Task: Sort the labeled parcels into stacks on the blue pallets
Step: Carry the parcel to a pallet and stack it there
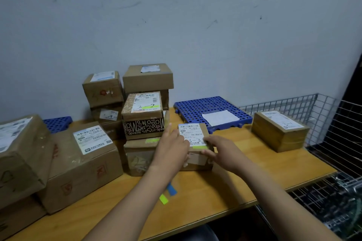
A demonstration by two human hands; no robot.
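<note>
on desk [244,172] centre, left hand [172,148] and right hand [220,152] clasp 3-3 parcel [193,133], fingers curled round sides; next, probably lift onto 3-2 stack [145,103].

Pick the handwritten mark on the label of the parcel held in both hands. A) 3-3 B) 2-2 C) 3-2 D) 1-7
A: the white label on top of the held parcel, gripped between the left hand and the right hand, reads 3-3 in pen. The mark 3-2 is on the stacked parcel behind it.
</note>
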